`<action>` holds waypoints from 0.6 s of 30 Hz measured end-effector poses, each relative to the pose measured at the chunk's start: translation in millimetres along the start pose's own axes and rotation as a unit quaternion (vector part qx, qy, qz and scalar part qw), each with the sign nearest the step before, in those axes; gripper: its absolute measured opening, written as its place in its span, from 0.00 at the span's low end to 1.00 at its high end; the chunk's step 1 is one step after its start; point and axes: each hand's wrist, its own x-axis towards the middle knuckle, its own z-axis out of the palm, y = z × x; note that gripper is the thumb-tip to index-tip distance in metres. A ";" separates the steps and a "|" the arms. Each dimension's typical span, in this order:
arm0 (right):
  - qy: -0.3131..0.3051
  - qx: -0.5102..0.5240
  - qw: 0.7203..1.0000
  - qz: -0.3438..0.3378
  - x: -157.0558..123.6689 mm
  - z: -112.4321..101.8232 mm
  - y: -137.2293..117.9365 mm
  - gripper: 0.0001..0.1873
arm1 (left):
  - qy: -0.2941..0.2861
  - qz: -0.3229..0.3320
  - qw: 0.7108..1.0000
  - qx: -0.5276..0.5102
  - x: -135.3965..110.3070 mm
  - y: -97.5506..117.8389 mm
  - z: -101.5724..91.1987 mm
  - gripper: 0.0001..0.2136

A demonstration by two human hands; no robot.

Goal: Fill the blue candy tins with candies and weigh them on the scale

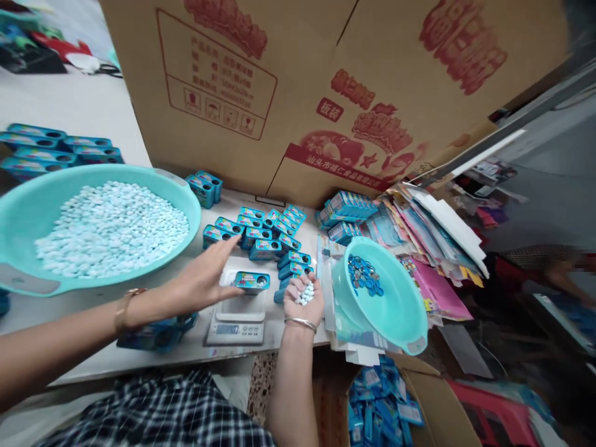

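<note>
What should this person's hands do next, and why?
I'd probably close the left hand gently around the small blue box on the scale. That hand is open and holds nothing, right beside the box, while the right hand is taken up with a palmful of pale sweets.

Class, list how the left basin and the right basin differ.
The left basin holds pale pellets; the right basin holds blue pieces. The left basin's floor is mostly covered; the right basin's floor is largely bare. Both basins are turquoise.
</note>
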 end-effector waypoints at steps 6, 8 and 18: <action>-0.014 0.032 0.999 0.029 3.2 16.1 -2.0 0.05 | 0.001 -0.091 0.990 -0.110 -22.9 -19.8 -55.2 0.34; -0.016 0.032 0.999 0.033 6.2 21.1 -0.8 0.07 | -0.035 -0.131 0.981 -0.139 -33.0 -28.5 -57.9 0.30; 0.032 0.099 0.992 0.065 16.7 39.8 16.3 0.08 | -0.082 -0.159 0.971 -0.159 -52.8 -33.1 -45.8 0.26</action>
